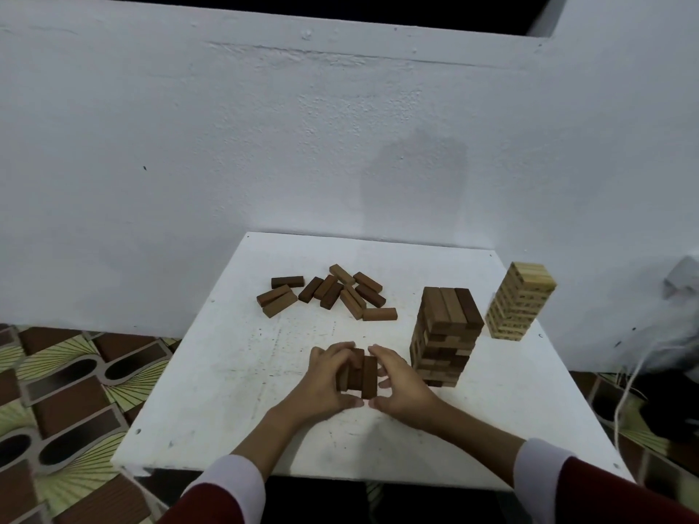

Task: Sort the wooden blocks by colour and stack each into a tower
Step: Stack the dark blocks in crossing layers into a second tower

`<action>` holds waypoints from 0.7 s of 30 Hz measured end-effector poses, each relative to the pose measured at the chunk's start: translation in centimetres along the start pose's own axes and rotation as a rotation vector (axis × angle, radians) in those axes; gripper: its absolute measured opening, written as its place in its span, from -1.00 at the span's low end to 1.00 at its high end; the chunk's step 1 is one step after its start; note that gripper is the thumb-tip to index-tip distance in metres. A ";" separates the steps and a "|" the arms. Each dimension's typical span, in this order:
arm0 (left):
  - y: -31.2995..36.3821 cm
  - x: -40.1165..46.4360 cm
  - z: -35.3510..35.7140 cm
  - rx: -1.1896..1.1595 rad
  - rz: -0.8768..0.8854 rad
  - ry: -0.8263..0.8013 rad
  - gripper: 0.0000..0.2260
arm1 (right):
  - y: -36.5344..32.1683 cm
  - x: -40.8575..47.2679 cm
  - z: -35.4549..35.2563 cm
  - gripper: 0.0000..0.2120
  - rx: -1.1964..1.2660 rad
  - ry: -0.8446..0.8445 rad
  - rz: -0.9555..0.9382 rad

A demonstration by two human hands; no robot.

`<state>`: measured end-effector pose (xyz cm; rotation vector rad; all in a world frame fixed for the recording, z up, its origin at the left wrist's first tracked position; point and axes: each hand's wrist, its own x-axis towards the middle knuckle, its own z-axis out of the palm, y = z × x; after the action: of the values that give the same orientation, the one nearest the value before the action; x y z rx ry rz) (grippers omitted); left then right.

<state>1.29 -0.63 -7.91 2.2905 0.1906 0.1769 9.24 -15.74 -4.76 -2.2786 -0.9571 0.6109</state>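
Note:
A small bundle of dark brown blocks (362,373) lies on the white table (227,372) near its front middle. My left hand (325,380) curls round the bundle's left side, and my right hand (397,387) cups its right side with thumb and fingers against it. Several loose brown blocks (333,293) lie scattered at the back of the table. A brown tower (444,334) stands just right of my hands. A pale wood tower (520,300) stands at the table's right edge.
A white wall rises behind the table. Patterned floor tiles (68,391) show on the left. Cords and a pale bag (677,327) lie beyond the table's right edge, close to the pale tower.

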 end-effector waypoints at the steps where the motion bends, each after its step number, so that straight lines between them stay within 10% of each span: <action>1: -0.1 0.0 0.0 -0.013 0.015 -0.001 -0.53 | 0.0 0.0 0.0 -0.23 -0.008 0.002 0.006; 21: -0.7 -0.2 -0.1 -0.097 0.001 -0.030 -0.21 | 0.2 0.2 -0.1 -0.22 -0.071 -0.058 -0.045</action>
<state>1.05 -0.14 -8.37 2.1959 0.1615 0.1491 9.52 -15.75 -4.91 -2.3058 -1.0710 0.6363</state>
